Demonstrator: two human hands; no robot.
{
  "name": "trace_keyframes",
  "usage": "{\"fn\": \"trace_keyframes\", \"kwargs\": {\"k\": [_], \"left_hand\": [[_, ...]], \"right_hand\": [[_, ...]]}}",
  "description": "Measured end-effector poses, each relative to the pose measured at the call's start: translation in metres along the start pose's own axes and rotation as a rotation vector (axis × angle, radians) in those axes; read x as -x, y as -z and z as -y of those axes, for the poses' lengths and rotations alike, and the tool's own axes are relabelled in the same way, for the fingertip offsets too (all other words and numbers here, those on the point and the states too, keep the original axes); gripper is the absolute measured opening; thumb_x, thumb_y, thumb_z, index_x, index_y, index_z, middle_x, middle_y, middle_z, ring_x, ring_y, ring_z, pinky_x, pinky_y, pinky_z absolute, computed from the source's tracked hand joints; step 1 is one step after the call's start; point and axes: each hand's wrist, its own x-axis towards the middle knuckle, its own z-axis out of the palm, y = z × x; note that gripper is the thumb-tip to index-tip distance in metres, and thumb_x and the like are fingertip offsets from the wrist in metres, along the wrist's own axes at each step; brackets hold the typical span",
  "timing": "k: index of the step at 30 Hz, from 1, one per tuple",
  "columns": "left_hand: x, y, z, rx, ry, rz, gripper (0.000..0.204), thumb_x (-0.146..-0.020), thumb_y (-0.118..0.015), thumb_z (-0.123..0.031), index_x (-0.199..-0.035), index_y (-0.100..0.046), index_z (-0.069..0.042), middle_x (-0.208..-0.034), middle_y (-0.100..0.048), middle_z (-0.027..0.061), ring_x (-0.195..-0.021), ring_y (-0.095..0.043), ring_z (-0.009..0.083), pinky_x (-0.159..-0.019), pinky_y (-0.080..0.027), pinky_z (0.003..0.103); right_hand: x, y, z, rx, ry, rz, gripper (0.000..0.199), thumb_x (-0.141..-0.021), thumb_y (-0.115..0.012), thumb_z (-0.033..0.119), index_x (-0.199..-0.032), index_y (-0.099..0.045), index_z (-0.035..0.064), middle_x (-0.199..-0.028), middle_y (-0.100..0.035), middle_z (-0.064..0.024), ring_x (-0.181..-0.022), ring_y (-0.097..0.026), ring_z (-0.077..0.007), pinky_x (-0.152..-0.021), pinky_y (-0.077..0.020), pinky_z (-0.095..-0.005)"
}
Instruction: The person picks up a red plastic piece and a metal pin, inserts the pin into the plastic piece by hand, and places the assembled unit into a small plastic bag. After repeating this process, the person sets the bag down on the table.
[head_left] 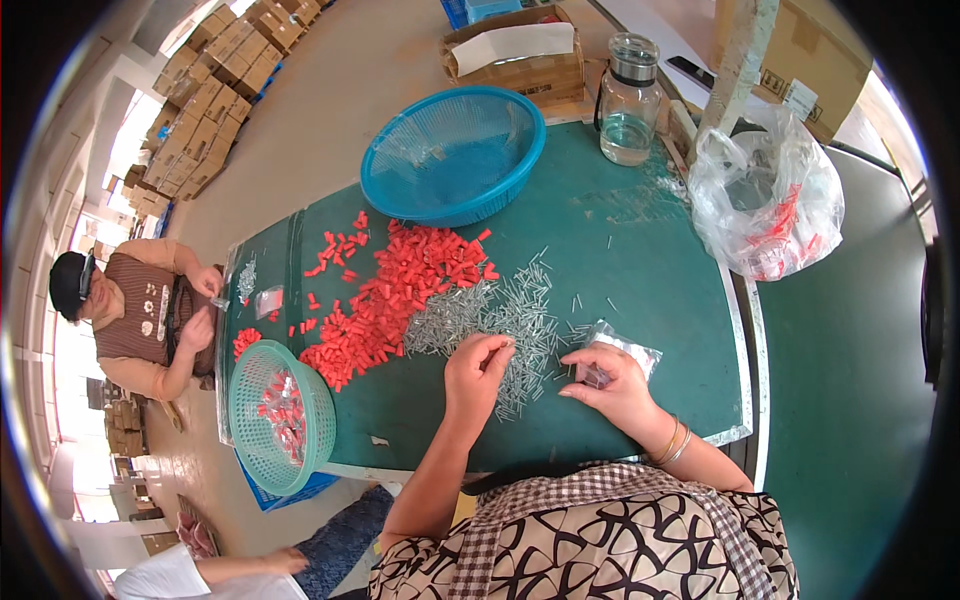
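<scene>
My left hand (pixel 478 368) pinches thin metal pins (pixel 500 318) from the pile on the green table (pixel 640 250). Just right of that pile, my right hand (pixel 610 385) holds a small clear bag (pixel 625 352) in its grip.

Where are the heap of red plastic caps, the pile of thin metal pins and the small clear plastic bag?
heap of red plastic caps (pixel 400 290): head view, middle of the heap.
pile of thin metal pins (pixel 470 315): head view, dense part of the pile.
small clear plastic bag (pixel 632 352): head view, upper part beyond the right hand's fingers.
</scene>
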Motion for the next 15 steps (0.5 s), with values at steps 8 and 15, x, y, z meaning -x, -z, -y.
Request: {"fn": "trace_keyframes", "kwargs": {"k": [8, 15], "left_hand": [[0.000, -0.012, -0.030, -0.492, -0.542, -0.120, 0.017, -0.074, -0.072, -0.002, -0.090, -0.068, -0.006, -0.084, -0.060, 0.0081, -0.067, -0.058, 0.0223, -0.058, -0.046, 0.032], [0.017, -0.026, -0.067, -0.298, -0.515, 0.268, 0.020, -0.071, -0.076, -0.012, -0.089, -0.066, -0.007, -0.080, -0.055, 0.0057, -0.072, -0.056, 0.0241, -0.063, -0.045, 0.035]], "right_hand": [[0.000, -0.002, 0.006, 0.044, -0.107, -0.006, 0.055, -0.069, -0.082, 0.010, -0.119, -0.060, 0.0088, -0.075, -0.054, -0.0010, -0.065, -0.052, -0.0121, -0.060, -0.0458, -0.0263], [0.001, -0.005, -0.003, 0.207, 0.020, -0.022, 0.060, -0.066, -0.079, 0.007, -0.123, -0.058, 0.0121, -0.077, -0.057, -0.0049, -0.065, -0.057, -0.0175, -0.059, -0.0489, -0.0301]]}}
